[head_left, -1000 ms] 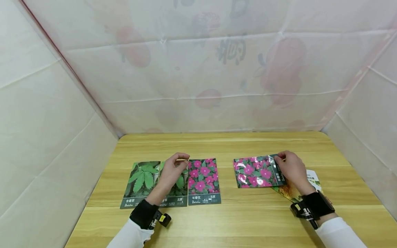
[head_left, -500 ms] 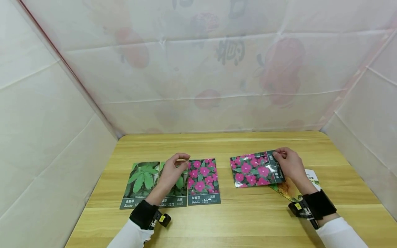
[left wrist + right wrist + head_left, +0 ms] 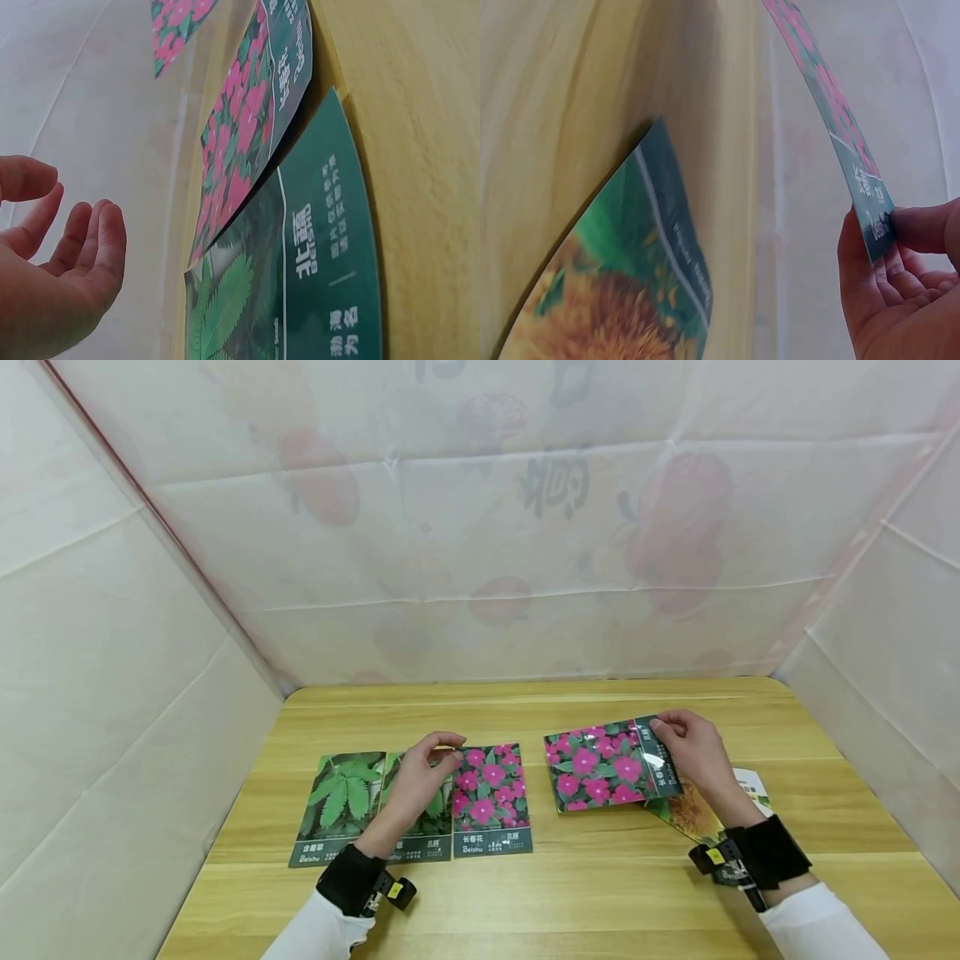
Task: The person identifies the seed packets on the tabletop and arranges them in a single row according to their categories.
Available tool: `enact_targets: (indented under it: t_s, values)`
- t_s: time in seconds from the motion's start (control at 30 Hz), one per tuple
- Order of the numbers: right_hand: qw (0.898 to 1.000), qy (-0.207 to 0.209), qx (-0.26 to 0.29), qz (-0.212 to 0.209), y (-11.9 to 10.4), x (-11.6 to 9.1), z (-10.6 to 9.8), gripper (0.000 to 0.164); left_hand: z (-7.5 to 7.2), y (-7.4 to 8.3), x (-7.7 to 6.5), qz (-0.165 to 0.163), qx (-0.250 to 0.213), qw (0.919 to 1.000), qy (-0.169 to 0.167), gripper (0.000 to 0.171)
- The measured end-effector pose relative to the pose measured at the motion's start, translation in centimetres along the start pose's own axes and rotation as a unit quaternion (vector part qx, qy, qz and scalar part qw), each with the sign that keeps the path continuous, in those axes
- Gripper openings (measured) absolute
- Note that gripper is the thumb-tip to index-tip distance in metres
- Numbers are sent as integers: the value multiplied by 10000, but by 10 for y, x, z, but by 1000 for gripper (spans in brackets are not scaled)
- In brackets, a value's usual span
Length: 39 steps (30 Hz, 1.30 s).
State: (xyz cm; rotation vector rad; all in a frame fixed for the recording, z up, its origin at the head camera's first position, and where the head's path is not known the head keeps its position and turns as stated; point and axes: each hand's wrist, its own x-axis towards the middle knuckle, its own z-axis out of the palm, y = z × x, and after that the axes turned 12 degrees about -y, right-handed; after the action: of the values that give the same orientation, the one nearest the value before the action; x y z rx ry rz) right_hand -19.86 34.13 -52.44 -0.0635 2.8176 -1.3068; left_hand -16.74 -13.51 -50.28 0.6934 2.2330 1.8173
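My right hand (image 3: 699, 756) pinches the dark green edge of a pink-flower seed packet (image 3: 600, 767), thumb on one face and fingers on the other. In the right wrist view this packet (image 3: 832, 105) is raised off the table and tilted. My left hand (image 3: 414, 783) hovers over a green-leaf seed packet (image 3: 437, 818), covering part of it. Its fingers are loosely curled with nothing between them, as the left wrist view shows. Another pink-flower packet (image 3: 491, 793) lies flat to the right of it, and a second green-leaf packet (image 3: 337, 806) lies at the left of the row.
Below my right hand lie seed packets with a yellow-orange flower (image 3: 692, 814), partly hidden by the hand and the held packet. The wooden table (image 3: 525, 910) is enclosed by pale cloth walls (image 3: 450, 543) at the back and both sides.
My right hand has lifted the pink-flower packet slightly and moved it left, tilting it and uncovering more of the yellow-orange flower packet. The left hand has stayed almost in place.
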Motion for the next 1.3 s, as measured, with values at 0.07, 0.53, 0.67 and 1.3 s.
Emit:
enact_targets:
  t_s: [0.07,0.53,0.67,1.3]
  values:
    - [10000,-10,46,-48,-2,2,2,72,2,-1,1,-7,-4,10000,-33,36]
    - [9977,-582,324,-88,-145,-38,-5,44,19,-21,13,-148,197,9994,-245,35]
    - [9974,-586,379,-178,-150,-34,1,41,28,14,7,-104,66,9991,-397,41]
    - [9936,-883,675,-192,-164,-32,14,37,45,55,8,-974,-1210,9864,-537,31]
